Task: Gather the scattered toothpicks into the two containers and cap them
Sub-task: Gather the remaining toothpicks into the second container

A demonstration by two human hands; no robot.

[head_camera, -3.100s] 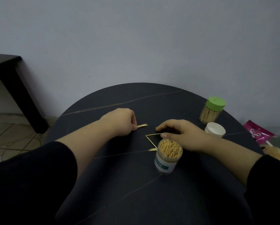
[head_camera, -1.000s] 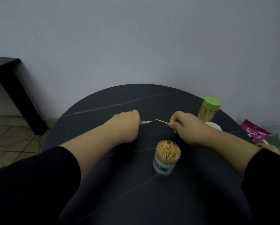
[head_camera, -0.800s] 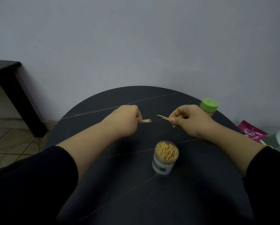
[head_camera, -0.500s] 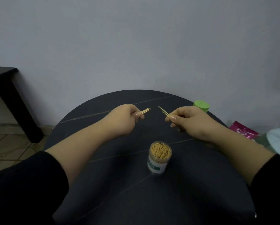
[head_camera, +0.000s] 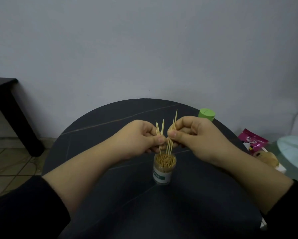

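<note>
Head view: a round dark table (head_camera: 120, 214) with pale veins fills the lower middle; near its centre stands an open clear toothpick container (head_camera: 164, 169) with a white and green label, upright, uncapped, packed with toothpicks standing on end.

Both hands are raised just above its mouth, toward 12 o'clock from it. The left hand (head_camera: 138, 138) sits at about 11 o'clock; its thumb and curled fingers are clamped together on a small bundle of toothpicks (head_camera: 159, 129), held nearly upright, tips fanned a little at the top, lower ends reaching down toward the container's mouth. The right hand (head_camera: 197, 135) sits at about 1 o'clock; its thumb and fingers pinch a longer-showing bundle (head_camera: 172, 137), also near upright, its lower ends at or just inside the rim; whether they touch the packed toothpicks I cannot tell. The two thumbs are just beside each other. Black sleeves cover both forearms near the bottom edge.

At about 1 o'clock from the open container, near the far rim, a second container with a green cap (head_camera: 206, 114) shows behind the right hand; only its cap is visible.

Off the table at 3 o'clock lie a pink packet (head_camera: 252, 140) and a pale blue round object (head_camera: 293, 152); at 9 o'clock stands a dark side table (head_camera: 6, 104) on a tiled floor (head_camera: 6, 163).
</note>
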